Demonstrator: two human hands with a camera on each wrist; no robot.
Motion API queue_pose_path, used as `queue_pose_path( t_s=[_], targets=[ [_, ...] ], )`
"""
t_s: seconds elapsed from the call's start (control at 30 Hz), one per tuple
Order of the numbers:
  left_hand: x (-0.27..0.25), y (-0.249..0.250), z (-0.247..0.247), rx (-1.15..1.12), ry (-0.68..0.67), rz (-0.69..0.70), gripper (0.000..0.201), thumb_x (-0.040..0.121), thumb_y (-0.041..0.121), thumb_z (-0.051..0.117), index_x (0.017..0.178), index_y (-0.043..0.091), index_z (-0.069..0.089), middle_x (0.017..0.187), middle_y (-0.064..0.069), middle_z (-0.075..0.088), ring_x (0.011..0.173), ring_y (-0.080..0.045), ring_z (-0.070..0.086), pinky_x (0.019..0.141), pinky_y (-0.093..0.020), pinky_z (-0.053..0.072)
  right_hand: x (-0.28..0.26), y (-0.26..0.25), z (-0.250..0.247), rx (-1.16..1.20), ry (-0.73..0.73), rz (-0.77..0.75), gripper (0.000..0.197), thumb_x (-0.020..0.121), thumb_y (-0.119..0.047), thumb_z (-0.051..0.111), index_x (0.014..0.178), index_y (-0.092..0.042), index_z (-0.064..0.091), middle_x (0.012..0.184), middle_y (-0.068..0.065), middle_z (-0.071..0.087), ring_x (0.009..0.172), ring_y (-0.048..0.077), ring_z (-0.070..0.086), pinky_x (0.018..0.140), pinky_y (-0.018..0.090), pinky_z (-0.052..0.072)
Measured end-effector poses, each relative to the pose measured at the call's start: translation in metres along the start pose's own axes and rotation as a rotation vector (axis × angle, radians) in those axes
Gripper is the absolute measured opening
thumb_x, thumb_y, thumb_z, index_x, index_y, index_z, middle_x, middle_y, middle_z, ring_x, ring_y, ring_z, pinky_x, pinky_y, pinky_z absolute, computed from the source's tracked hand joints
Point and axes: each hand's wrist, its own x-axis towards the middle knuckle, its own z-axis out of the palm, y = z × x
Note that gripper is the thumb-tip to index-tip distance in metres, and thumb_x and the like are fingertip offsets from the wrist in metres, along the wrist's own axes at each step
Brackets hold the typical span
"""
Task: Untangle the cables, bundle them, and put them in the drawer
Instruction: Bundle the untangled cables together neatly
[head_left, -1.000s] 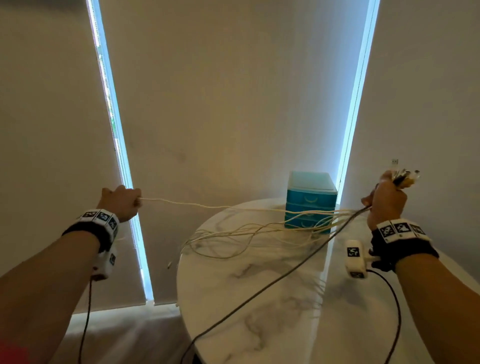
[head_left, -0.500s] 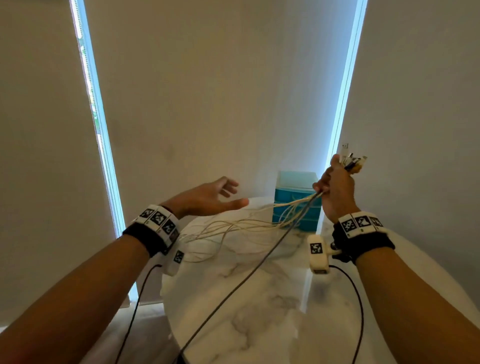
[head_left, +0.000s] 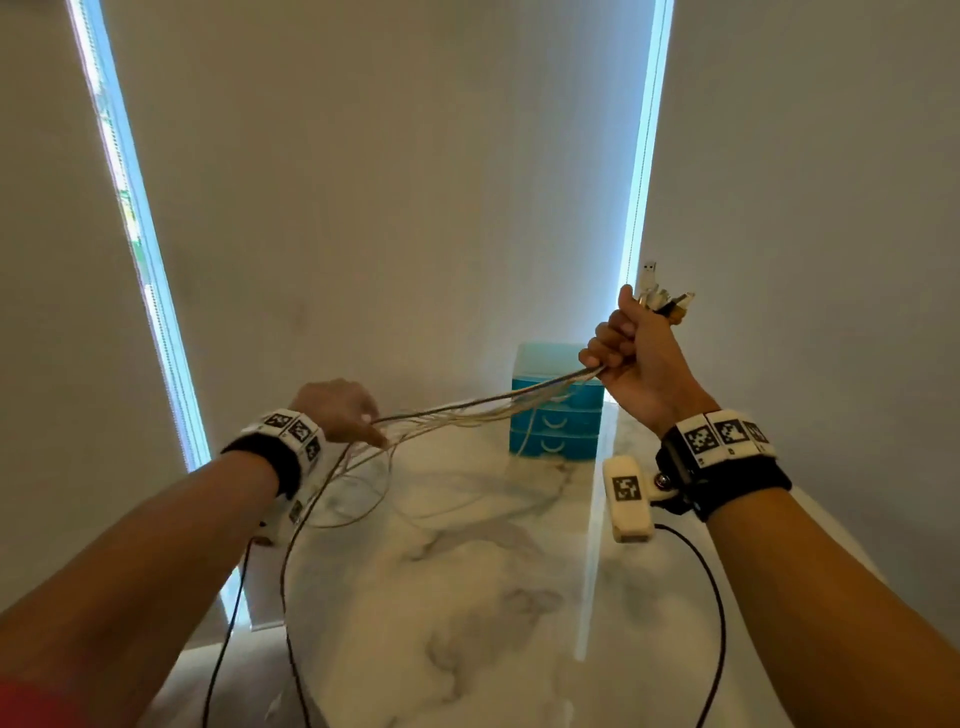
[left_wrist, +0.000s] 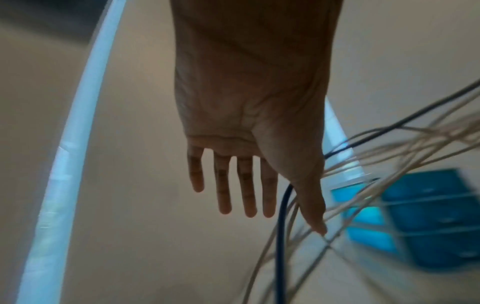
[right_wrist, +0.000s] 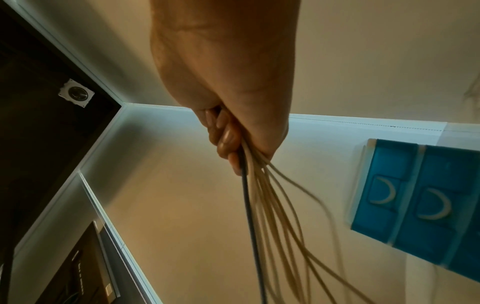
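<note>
Your right hand (head_left: 636, 358) clenched the cables (head_left: 483, 410) by their plug ends, above the table (head_left: 467, 597); your left hand (left_wrist: 249, 131) lay flat-fingered against them. Light, limp strands: gather near the plugs.

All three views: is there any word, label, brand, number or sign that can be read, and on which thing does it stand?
No readable text in any view.
Black-and-white square marker tags on the right wristband and left wristband: patterns only, no letters.
Blue plastic drawer unit: no label visible.
White and dark cables: no print legible.
</note>
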Motion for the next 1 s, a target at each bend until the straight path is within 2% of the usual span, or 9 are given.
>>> queue_pose_path(
  t_s=[0.13, 0.23, 0.33, 0.47, 0.6, 0.73, 0.83, 0.9, 1.0],
  targets=[
    [-0.007, -0.075, -0.014, 0.118, 0.184, -0.228, 0.072, 0.069, 0.099, 0.057, 0.091, 0.032, 0.076, 0.093, 0.007, 0.075, 0.096, -0.022, 0.07, 0.091, -0.039, 0.046, 0.001, 0.018, 0.004, 0.016, -0.018, 0.037, 0.058, 0.11, -0.047, 0.054, 0.06, -0.02, 0.041, 0.053, -0.003, 0.029, 0.049, 0.013, 0.03, 0.057, 0.03, 0.044],
    [-0.013, -0.114, -0.014, 0.219, 0.15, -0.394, 0.065, 0.071, 0.085, 0.074, 0.103, 0.028, 0.074, 0.106, 0.004, 0.073, 0.109, -0.025, 0.069, 0.102, -0.042, 0.048, 0.005, 0.025, 0.009, 0.003, -0.012, 0.02, 0.058, 0.11, -0.047, 0.055, 0.059, -0.021, 0.042, 0.054, -0.003, 0.029, 0.05, 0.012, 0.03, 0.058, 0.029, 0.044],
    [-0.021, -0.13, 0.0, 0.289, -0.187, -0.448, 0.085, 0.055, 0.07, 0.096, 0.121, 0.021, 0.074, 0.119, 0.004, 0.076, 0.112, -0.022, 0.073, 0.096, -0.035, 0.058, 0.007, 0.027, 0.004, -0.006, -0.01, 0.008, 0.057, 0.109, -0.047, 0.056, 0.06, -0.021, 0.041, 0.054, -0.004, 0.029, 0.051, 0.012, 0.028, 0.058, 0.028, 0.042],
    [-0.008, -0.077, -0.005, 0.021, -0.363, -0.17, 0.108, 0.06, 0.062, 0.097, 0.153, 0.026, 0.057, 0.153, 0.001, 0.06, 0.138, -0.02, 0.059, 0.113, -0.033, 0.046, 0.006, 0.038, 0.003, -0.007, 0.01, 0.021, 0.058, 0.109, -0.047, 0.056, 0.059, -0.021, 0.042, 0.054, -0.003, 0.028, 0.051, 0.013, 0.029, 0.059, 0.03, 0.042],
    [-0.014, 0.039, -0.036, -0.723, -0.294, 0.327, 0.103, 0.079, 0.07, 0.08, 0.164, 0.041, 0.029, 0.168, 0.006, 0.038, 0.148, -0.013, 0.041, 0.125, -0.042, 0.035, 0.004, 0.048, 0.016, -0.002, 0.003, 0.048, 0.057, 0.109, -0.047, 0.056, 0.061, -0.02, 0.042, 0.055, -0.003, 0.029, 0.052, 0.013, 0.029, 0.058, 0.029, 0.043],
    [-0.024, 0.134, -0.04, -0.853, -0.185, 0.463, 0.116, 0.071, 0.071, 0.088, 0.164, 0.04, 0.027, 0.168, 0.011, 0.039, 0.147, -0.012, 0.04, 0.124, -0.04, 0.034, -0.002, 0.05, 0.028, -0.019, -0.012, 0.052, 0.056, 0.109, -0.046, 0.057, 0.062, -0.02, 0.042, 0.056, -0.003, 0.031, 0.053, 0.012, 0.03, 0.062, 0.029, 0.042],
    [-0.018, 0.16, -0.017, -0.906, -0.17, 0.467, 0.055, 0.088, 0.05, 0.084, 0.132, 0.022, 0.067, 0.122, 0.004, 0.076, 0.109, -0.011, 0.071, 0.108, -0.038, 0.054, -0.007, 0.048, 0.032, -0.001, -0.013, 0.067, 0.055, 0.107, -0.047, 0.059, 0.063, -0.02, 0.043, 0.055, -0.003, 0.031, 0.052, 0.011, 0.034, 0.062, 0.029, 0.046],
    [-0.019, 0.162, -0.003, -0.994, -0.232, 0.449, 0.025, 0.099, 0.04, 0.075, 0.113, 0.02, 0.071, 0.088, 0.001, 0.076, 0.076, -0.012, 0.071, 0.084, -0.033, 0.061, -0.008, 0.045, 0.024, 0.043, 0.015, 0.059, 0.054, 0.108, -0.046, 0.059, 0.062, -0.021, 0.043, 0.054, -0.004, 0.03, 0.049, 0.011, 0.033, 0.058, 0.028, 0.046],
    [-0.019, 0.138, 0.013, -0.81, -0.207, 0.34, 0.041, 0.096, 0.065, 0.068, 0.099, 0.024, 0.074, 0.076, 0.0, 0.064, 0.061, -0.014, 0.057, 0.058, -0.03, 0.053, -0.003, 0.043, -0.004, 0.145, 0.099, 0.069, 0.057, 0.111, -0.04, 0.055, 0.059, -0.023, 0.038, 0.051, -0.006, 0.025, 0.043, 0.01, 0.024, 0.046, 0.025, 0.033]
  ],
)
